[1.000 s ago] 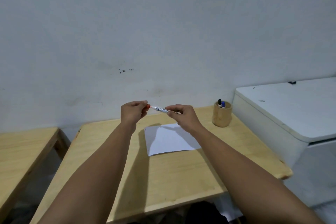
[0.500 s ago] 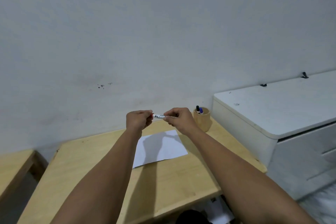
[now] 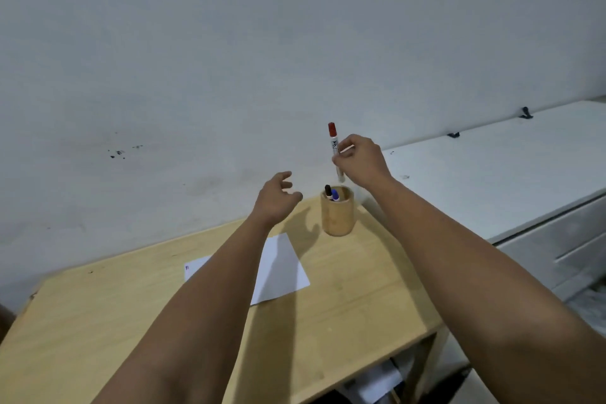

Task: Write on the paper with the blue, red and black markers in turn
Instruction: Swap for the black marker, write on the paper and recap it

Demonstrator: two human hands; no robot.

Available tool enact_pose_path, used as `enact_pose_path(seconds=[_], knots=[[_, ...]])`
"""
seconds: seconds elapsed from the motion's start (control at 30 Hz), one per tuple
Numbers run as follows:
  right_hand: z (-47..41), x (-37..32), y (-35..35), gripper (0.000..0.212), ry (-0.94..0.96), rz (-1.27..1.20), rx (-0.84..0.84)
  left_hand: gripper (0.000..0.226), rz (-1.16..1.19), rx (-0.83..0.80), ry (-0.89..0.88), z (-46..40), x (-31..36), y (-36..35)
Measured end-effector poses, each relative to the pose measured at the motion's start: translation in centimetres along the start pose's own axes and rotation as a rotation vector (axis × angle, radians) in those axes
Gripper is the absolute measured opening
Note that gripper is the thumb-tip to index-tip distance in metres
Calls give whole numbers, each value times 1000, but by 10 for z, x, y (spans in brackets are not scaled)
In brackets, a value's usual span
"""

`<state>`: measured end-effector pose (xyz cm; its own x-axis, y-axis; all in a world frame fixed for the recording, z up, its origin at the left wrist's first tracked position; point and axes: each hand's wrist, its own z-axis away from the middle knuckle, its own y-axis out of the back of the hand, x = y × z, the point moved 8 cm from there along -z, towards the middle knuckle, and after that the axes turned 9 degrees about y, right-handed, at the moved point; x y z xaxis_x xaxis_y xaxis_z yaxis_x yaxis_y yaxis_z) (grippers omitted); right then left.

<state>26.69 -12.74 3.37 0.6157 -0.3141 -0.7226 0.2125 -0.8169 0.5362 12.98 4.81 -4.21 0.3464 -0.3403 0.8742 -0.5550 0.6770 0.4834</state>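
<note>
My right hand (image 3: 359, 159) grips the red marker (image 3: 333, 144) upright, red cap on top, just above the wooden pen cup (image 3: 337, 214). The cup holds the black marker (image 3: 328, 191) and the blue marker (image 3: 335, 194), caps up. My left hand (image 3: 277, 198) hovers to the left of the cup with fingers apart and nothing in it. The white paper (image 3: 282, 267) lies on the wooden table (image 3: 357, 298), partly hidden by my left forearm; a small red and blue mark shows at its left edge.
A white cabinet (image 3: 498, 174) stands right of the table, close to the cup. The grey wall (image 3: 229, 59) runs directly behind the table. Under the table's right side lie some white items (image 3: 377, 384).
Both hands held the red marker level with the cap being pushed on. Now my left hand has let go, and my right hand has carried the capped marker right, upright over the cup.
</note>
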Motion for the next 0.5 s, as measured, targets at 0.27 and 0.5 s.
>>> enact_pose_path(seconds=[0.27, 0.5], knots=[[6, 59, -36, 17, -86, 74, -116, 109, -160, -205, 28, -27, -23, -82], [5, 67, -47, 21, -58, 32, -173, 75, -22, -187, -11, -36, -25, -108]])
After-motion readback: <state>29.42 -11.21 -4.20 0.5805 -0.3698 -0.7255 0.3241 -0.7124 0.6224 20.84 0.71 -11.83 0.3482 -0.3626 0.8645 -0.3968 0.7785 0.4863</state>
